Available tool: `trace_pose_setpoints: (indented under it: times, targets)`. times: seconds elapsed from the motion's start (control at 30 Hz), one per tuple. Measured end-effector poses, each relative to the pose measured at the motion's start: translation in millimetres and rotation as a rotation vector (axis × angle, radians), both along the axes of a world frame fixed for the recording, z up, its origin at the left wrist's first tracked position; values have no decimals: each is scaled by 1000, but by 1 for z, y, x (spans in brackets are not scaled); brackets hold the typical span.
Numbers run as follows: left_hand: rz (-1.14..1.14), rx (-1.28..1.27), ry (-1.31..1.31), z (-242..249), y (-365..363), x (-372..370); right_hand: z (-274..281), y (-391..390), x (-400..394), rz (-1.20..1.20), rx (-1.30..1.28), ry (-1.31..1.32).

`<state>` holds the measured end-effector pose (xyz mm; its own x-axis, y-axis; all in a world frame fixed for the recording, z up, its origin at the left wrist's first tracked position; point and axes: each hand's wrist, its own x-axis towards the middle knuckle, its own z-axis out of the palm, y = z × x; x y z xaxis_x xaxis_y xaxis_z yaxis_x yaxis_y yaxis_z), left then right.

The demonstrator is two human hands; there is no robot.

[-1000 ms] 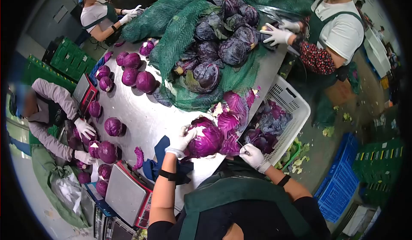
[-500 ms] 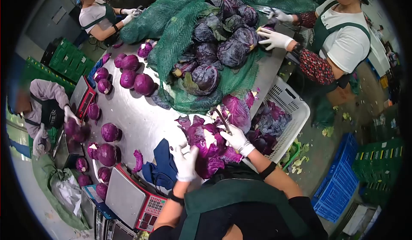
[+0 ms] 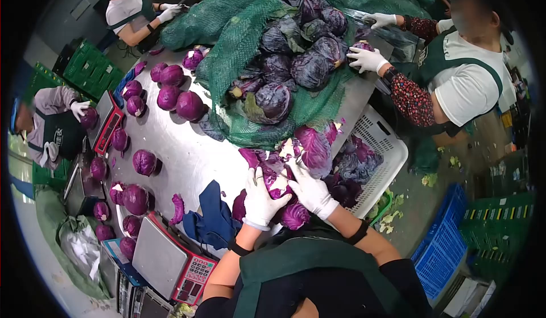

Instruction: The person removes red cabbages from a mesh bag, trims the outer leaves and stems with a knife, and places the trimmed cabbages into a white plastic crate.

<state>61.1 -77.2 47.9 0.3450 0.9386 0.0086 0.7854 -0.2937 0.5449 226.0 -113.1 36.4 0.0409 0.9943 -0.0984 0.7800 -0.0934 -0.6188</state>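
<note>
A red cabbage (image 3: 276, 185) with a pale cut base lies at the near table edge, between my two white-gloved hands. My left hand (image 3: 261, 201) is closed around its left side. On the right side, my right hand (image 3: 310, 192) grips the same cabbage, its fingertips near the top; no knife can be made out in it. Loose purple leaves (image 3: 296, 215) lie below and beside the hands. Just behind stands a larger purple cabbage (image 3: 314, 149). Dark unpeeled cabbages (image 3: 311, 68) are heaped on green netting (image 3: 233, 62) further back.
Peeled cabbages (image 3: 190, 105) are spread at left. A red scale (image 3: 196, 272) and blue cloth (image 3: 211, 218) lie near my left arm. A white crate (image 3: 392, 147) of leaves stands at right. Co-workers are at the left, back left and right, one holding a cabbage.
My left hand has moved right onto the cabbage. My right hand has closed in on it, and the knife seen earlier no longer shows. The right co-worker's hand has moved right.
</note>
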Motion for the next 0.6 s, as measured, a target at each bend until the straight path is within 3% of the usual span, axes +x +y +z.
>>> trace_pose_setpoints:
  times: [0.1,0.17,0.3,0.37,0.43,0.47,0.5,0.57,0.6]
  targets:
    - [-2,-14,12,-2,2,-1,7,10,-5,5,-1,-8]
    - [-22,-23,17,0,4,0,21,17,-3,120,-158,-117]
    - [-92,26,88,4,-1,2,-14,38,18,87,121,-28]
    - [-94,31,135,11,-1,2,-14,50,23,-85,-24,18]
    - [-108,9,-66,-1,-2,-17,-49,56,43,-65,108,-40]
    - [-126,-2,-103,-9,-3,-31,-60,59,48,-212,-163,102]
    - [-96,-78,-162,-14,-5,-40,-76,61,49,-201,-138,31]
    - [-9,-73,-285,-31,-12,-54,-85,54,44,35,66,-147]
    - [70,-239,-345,-31,-16,-55,-70,48,36,42,59,-136]
